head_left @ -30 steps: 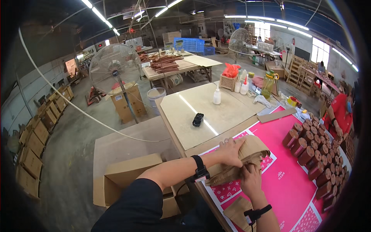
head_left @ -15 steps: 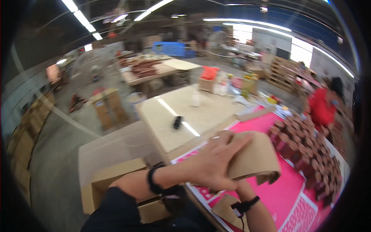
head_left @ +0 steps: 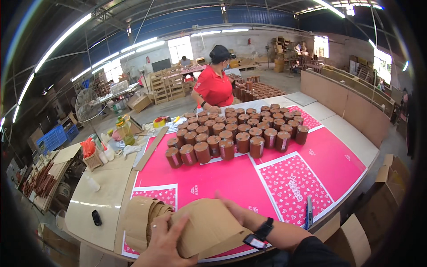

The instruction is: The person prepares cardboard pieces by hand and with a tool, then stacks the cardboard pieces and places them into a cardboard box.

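Observation:
My left hand (head_left: 165, 242), a ring on one finger, grips the left side of a curved stack of brown cardboard sheets (head_left: 209, 224) at the near edge of the table. From the right, my right hand (head_left: 234, 210) holds the same stack, its fingers partly hidden behind the curve. Just left of it, more curled cardboard sheets (head_left: 140, 220) lie in layers, touching my left hand's side. Pink printed sheets (head_left: 218, 182) cover the tabletop beneath. Beyond them stand many reddish-brown cylinders (head_left: 227, 149) in close rows.
A box cutter (head_left: 308, 212) lies near the right front edge. Open cardboard boxes (head_left: 353, 236) stand beside the table there. A person in a red shirt (head_left: 215, 86) stands across the table. Left are a cardboard strip (head_left: 151, 149), a white bottle (head_left: 92, 183) and a black object (head_left: 96, 217).
The view has swung right, bringing the cylinders and the person to the middle. The curved cardboard, earlier held up with my left hand spread over it, is now lower, between both hands.

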A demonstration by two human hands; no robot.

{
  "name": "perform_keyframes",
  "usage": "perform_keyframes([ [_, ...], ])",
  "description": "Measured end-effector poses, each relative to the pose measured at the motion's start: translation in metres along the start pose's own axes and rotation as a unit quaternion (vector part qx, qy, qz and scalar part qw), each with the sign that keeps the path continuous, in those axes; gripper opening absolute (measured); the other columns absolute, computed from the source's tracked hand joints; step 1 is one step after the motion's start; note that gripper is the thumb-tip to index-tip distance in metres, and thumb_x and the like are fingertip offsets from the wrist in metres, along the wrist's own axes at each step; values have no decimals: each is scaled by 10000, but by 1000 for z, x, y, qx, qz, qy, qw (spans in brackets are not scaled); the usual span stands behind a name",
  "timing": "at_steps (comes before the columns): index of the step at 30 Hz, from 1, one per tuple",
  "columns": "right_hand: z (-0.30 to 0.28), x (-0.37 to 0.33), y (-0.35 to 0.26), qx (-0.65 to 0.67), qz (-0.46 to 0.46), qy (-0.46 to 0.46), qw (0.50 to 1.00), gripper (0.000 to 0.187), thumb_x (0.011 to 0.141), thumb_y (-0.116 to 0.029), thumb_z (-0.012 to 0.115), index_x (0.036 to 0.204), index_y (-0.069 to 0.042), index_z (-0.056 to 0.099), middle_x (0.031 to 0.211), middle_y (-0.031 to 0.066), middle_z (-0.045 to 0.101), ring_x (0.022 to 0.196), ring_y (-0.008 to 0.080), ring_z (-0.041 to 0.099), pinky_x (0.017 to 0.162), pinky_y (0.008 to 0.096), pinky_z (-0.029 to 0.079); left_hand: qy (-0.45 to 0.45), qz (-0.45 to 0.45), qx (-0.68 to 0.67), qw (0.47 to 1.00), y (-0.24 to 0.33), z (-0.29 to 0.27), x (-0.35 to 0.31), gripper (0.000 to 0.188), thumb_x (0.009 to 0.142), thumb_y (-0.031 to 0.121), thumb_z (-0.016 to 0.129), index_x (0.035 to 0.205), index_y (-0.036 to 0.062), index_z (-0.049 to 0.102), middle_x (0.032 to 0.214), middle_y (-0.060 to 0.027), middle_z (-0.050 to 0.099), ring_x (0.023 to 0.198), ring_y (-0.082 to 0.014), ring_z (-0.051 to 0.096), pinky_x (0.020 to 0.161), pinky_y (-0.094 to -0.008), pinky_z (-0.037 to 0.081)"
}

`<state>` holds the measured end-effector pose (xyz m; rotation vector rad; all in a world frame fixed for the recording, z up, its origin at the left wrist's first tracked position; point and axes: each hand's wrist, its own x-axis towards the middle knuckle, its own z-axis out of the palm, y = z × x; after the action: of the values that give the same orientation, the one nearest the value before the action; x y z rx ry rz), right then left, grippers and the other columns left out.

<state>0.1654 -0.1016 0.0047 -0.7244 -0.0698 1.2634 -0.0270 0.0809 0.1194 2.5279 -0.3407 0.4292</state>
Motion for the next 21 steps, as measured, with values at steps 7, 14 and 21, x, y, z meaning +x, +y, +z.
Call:
perform_keyframes([
  [7,-74,-80,-51,-40,-192,-197,961,782,1004,-596,543,1563,-81,362,1534,171,462,1430,289,444,1182,446,374,-53,185,278,941,-32,58,43,984,569,372,868,1481,265,515,1354,-264,434,1203,-411,446,1004,-591,337],
  [14,-87,-78,-71,-349,-248,134,894,715,839,-190,868,1426,-80,474,1362,104,560,1278,205,539,1056,356,475,-12,266,387,883,-78,106,88,849,712,376,813,1495,285,497,1371,-262,426,1222,-420,434,1028,-573,325],
  [21,-131,-39,-31,-324,-332,207,861,393,847,-122,852,1153,-61,613,1067,43,686,1090,141,630,951,321,522,-137,218,296,920,-83,124,88,1014,713,626,795,1550,200,412,1357,-269,427,1146,-435,493,966,-555,389],
])
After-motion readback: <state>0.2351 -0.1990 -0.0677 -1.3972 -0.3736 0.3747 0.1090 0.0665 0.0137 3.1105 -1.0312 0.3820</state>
